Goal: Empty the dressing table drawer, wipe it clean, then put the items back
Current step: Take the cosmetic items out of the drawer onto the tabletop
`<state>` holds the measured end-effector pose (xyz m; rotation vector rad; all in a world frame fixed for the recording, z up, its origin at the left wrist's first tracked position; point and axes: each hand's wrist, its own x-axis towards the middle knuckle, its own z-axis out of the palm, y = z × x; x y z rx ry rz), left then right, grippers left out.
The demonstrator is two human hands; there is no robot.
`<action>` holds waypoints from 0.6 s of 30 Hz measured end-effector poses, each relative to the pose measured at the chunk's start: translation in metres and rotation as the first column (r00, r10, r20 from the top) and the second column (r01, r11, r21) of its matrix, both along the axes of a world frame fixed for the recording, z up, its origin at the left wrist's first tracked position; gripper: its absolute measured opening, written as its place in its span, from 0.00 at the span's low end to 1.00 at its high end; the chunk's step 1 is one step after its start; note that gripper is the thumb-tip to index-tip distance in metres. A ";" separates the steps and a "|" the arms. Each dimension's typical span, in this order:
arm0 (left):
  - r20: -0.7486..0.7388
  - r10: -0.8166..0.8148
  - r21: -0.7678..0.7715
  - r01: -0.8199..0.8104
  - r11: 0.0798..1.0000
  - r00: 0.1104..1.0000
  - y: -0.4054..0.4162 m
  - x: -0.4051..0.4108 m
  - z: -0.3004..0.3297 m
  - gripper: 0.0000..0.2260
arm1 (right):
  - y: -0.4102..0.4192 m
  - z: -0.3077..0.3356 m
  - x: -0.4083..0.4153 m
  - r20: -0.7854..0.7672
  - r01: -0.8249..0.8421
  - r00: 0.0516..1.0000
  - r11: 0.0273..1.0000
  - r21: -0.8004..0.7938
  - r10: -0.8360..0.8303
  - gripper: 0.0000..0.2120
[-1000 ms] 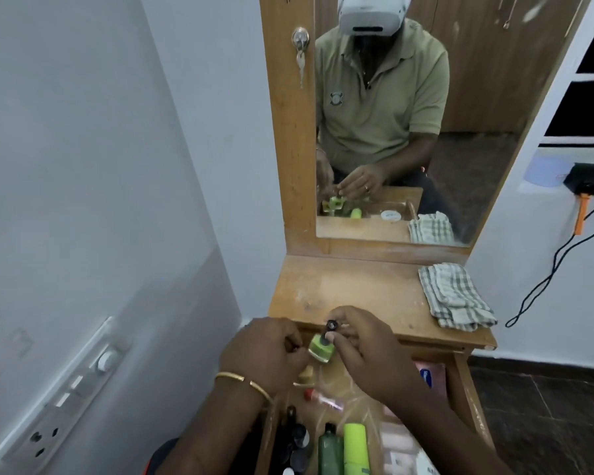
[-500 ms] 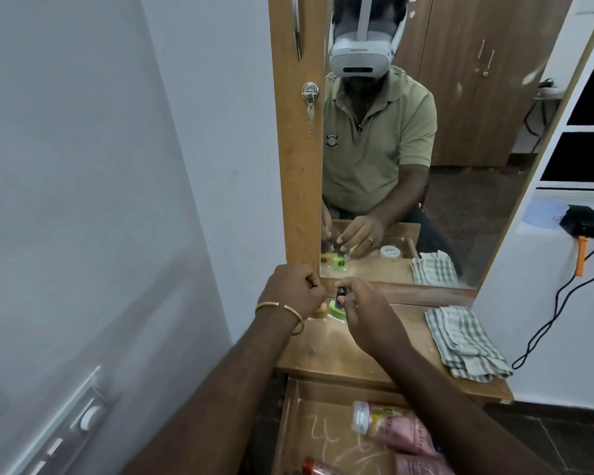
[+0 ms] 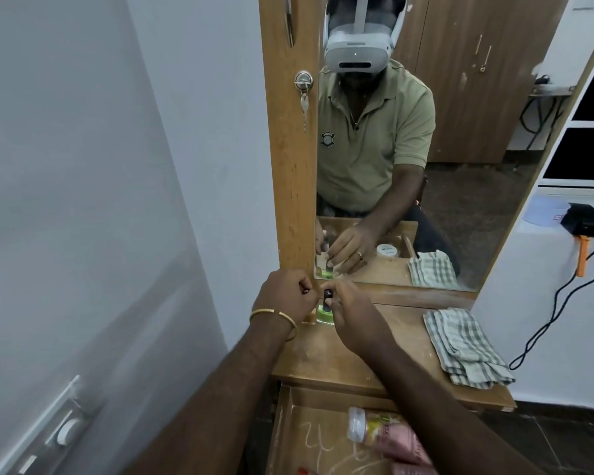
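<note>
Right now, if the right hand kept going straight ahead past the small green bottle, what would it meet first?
The right hand, holding the small green black-capped bottle, points toward the wooden-framed mirror. It would likely meet the mirror's lower wooden ledge first, though depth is unclear.

A mirror (image 3: 443, 149) in a wooden frame (image 3: 290, 166) stands against the white wall (image 3: 100, 166); a key (image 3: 304, 102) hangs from its lock, and a black cable (image 3: 556, 317) hangs at the right
</note>
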<state>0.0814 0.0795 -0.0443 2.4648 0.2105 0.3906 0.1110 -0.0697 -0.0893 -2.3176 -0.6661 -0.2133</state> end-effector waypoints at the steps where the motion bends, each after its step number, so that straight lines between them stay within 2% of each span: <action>1: 0.007 0.004 -0.005 -0.004 1.000 1.000 0.000 0.000 -0.003 0.02 | 0.000 -0.002 0.001 -0.010 -0.006 1.000 1.000 0.017 0.007 0.13; 3: 0.003 0.020 -0.055 -0.020 0.998 1.000 0.002 -0.004 -0.011 0.09 | -0.001 -0.006 0.000 -0.032 -0.015 0.999 0.998 0.068 0.017 0.16; 6: -0.056 0.018 -0.141 -0.026 0.990 0.998 0.007 -0.015 -0.033 0.24 | -0.005 -0.016 -0.004 -0.039 0.033 0.999 0.994 0.108 -0.028 0.26; 8: -0.077 0.021 -0.133 -0.031 0.991 0.997 0.009 -0.022 -0.047 0.23 | -0.007 -0.024 -0.005 -0.056 0.080 0.996 0.992 0.096 -0.075 0.24; 12: -0.011 0.063 -0.188 -0.064 0.980 0.998 0.016 -0.020 -0.058 0.15 | -0.003 -0.031 -0.001 -0.054 0.144 0.988 0.988 0.054 -0.141 0.16; 18: 0.008 0.075 -0.129 -0.073 0.989 0.997 0.019 0.002 -0.057 0.16 | 0.004 -0.031 0.015 -0.034 0.172 0.985 0.984 0.038 -0.170 0.14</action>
